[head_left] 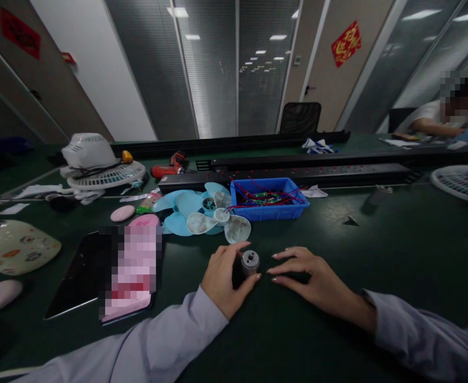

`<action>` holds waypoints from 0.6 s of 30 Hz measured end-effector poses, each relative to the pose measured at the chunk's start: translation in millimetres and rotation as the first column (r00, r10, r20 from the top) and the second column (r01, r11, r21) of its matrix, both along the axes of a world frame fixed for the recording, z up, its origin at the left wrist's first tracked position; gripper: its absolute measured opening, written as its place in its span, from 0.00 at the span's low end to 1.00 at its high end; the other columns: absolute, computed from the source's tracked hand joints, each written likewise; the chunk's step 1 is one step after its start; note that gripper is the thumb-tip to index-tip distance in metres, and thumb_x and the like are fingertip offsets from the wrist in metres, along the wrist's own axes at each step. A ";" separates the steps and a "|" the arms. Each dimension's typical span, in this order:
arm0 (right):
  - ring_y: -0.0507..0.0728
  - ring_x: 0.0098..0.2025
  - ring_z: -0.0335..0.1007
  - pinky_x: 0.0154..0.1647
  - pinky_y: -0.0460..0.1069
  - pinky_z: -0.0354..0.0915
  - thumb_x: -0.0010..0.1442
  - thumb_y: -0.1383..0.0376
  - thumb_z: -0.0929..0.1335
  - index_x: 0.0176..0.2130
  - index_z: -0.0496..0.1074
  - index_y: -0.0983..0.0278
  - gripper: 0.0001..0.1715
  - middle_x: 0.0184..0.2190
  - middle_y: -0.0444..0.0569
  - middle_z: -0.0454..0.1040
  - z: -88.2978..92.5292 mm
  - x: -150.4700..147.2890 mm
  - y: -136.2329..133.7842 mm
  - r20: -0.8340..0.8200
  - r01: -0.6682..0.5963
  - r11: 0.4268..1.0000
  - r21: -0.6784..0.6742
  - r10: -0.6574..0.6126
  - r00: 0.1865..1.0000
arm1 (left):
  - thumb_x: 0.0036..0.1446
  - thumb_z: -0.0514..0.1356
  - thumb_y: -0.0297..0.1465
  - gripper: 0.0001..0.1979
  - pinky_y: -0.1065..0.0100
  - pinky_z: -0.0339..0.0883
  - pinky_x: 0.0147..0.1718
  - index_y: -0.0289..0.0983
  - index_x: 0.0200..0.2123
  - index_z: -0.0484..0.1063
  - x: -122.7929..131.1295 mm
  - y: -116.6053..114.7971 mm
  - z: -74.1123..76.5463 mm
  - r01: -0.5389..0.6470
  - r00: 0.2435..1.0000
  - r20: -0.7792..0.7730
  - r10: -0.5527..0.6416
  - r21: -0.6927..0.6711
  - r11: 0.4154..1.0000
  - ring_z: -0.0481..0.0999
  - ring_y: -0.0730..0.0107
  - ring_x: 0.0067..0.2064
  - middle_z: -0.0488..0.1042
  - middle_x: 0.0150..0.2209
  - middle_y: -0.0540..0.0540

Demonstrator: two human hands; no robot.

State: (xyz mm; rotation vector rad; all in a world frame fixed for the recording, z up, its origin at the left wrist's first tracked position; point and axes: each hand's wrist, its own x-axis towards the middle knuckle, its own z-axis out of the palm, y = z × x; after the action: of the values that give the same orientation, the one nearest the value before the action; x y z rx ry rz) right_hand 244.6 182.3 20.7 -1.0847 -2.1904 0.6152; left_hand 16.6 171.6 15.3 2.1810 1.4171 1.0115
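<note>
A small silver cylindrical motor (pixel 251 259) stands upright on the dark green table (pixel 257 340), its end face with a short shaft turned up. My left hand (pixel 228 279) curls round its left side, with the thumb and a fingertip touching or nearly touching it. To the right, my right hand (pixel 309 274) has its fingers apart and pointing at the motor, with a small gap between them and nothing held. Just beyond my left hand lie light blue fan blades (pixel 178 213) and a greyish, clear fan blade set (pixel 237 229).
Behind the blades are a blue bin (pixel 269 213) of wired parts, a red power drill (pixel 170 166) and long black metal bars (pixel 317 174). A white fan (pixel 90 154), a tablet (pixel 78 276) and a pink-cased item (pixel 138 266) lie left. A person (pixel 437 119) sits far right.
</note>
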 end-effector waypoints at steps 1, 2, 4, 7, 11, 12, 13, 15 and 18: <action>0.61 0.47 0.74 0.48 0.59 0.69 0.55 0.65 0.73 0.40 0.79 0.52 0.11 0.41 0.46 0.80 0.5 -1.3 0.1 -0.043 0.025 0.999 0.023 -0.024 0.999 | 0.50 0.65 0.32 0.27 0.55 0.69 0.42 0.39 0.53 0.64 -0.3 0.3 0.1 -0.001 1.000 -0.002 0.001 0.001 1.000 0.73 0.58 0.43 0.73 0.42 0.43; 0.60 0.45 0.74 0.47 0.58 0.69 0.55 0.65 0.73 0.41 0.78 0.52 0.11 0.40 0.46 0.80 1.4 -3.4 0.4 -0.099 0.057 0.997 0.051 -0.052 0.994 | 0.49 0.66 0.33 0.27 0.55 0.69 0.41 0.39 0.53 0.64 -0.5 0.6 0.0 -0.001 1.000 -0.004 0.001 0.000 1.000 0.73 0.58 0.43 0.73 0.41 0.43; 0.59 0.44 0.75 0.48 0.57 0.69 0.57 0.66 0.72 0.41 0.77 0.54 0.11 0.38 0.45 0.80 3.8 -10.2 1.6 -0.237 0.129 0.983 0.129 -0.096 0.967 | 0.49 0.67 0.34 0.27 0.56 0.69 0.40 0.40 0.52 0.65 -0.6 1.3 -1.0 0.000 1.000 -0.009 0.000 -0.005 1.000 0.74 0.58 0.42 0.74 0.41 0.44; 0.58 0.44 0.74 0.48 0.57 0.69 0.59 0.70 0.70 0.40 0.75 0.56 0.10 0.37 0.46 0.80 6.8 -25.8 4.0 -0.404 0.178 0.954 0.243 -0.067 0.912 | 0.48 0.68 0.36 0.26 0.56 0.68 0.39 0.41 0.51 0.66 -0.6 2.0 -3.8 0.001 1.000 -0.011 0.000 0.017 1.000 0.74 0.58 0.41 0.74 0.41 0.45; 0.57 0.43 0.75 0.47 0.56 0.70 0.59 0.72 0.70 0.39 0.73 0.57 0.10 0.36 0.45 0.79 7.3 -44.8 6.2 -0.464 0.099 0.954 0.283 0.046 0.884 | 0.49 0.67 0.36 0.25 0.57 0.68 0.39 0.41 0.50 0.65 -1.2 2.3 -5.6 0.025 0.999 -0.029 -0.023 0.069 0.997 0.74 0.58 0.42 0.74 0.42 0.44; 0.57 0.44 0.74 0.46 0.55 0.70 0.59 0.72 0.69 0.39 0.73 0.58 0.09 0.37 0.46 0.79 7.2 -47.4 6.6 -0.457 0.077 0.961 0.265 0.055 0.888 | 0.50 0.67 0.36 0.24 0.57 0.68 0.39 0.41 0.50 0.65 -1.5 2.4 -5.2 0.032 0.999 -0.042 -0.029 0.079 0.996 0.74 0.58 0.42 0.75 0.42 0.44; 0.57 0.44 0.74 0.46 0.55 0.70 0.59 0.71 0.69 0.39 0.73 0.58 0.09 0.37 0.46 0.79 7.1 -49.0 7.0 -0.446 0.057 0.969 0.242 0.058 0.893 | 0.50 0.67 0.36 0.24 0.57 0.68 0.39 0.41 0.49 0.65 -1.6 2.3 -4.6 0.038 0.998 -0.055 -0.033 0.086 0.996 0.74 0.58 0.42 0.75 0.42 0.44; 0.57 0.44 0.74 0.46 0.55 0.70 0.60 0.69 0.69 0.40 0.74 0.58 0.07 0.38 0.47 0.79 7.3 -49.8 7.5 -0.420 0.021 0.981 0.193 0.063 0.905 | 0.50 0.67 0.36 0.23 0.57 0.68 0.39 0.40 0.48 0.66 -1.8 2.1 -3.6 0.044 0.997 -0.070 -0.037 0.097 0.994 0.74 0.58 0.43 0.75 0.42 0.44; 0.56 0.44 0.74 0.46 0.54 0.70 0.61 0.69 0.68 0.40 0.74 0.59 0.07 0.38 0.47 0.78 8.7 -48.7 7.9 -0.407 -0.005 0.987 0.163 0.072 0.910 | 0.50 0.67 0.35 0.23 0.57 0.68 0.40 0.40 0.48 0.65 -1.6 1.6 -3.6 0.047 0.997 -0.070 -0.039 0.105 0.993 0.74 0.58 0.44 0.75 0.43 0.44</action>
State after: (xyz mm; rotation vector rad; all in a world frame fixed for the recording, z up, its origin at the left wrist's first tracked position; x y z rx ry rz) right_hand 196.0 190.2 29.4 -0.7484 -1.8581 0.6118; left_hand 15.0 173.2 11.7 2.3329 1.3682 1.0286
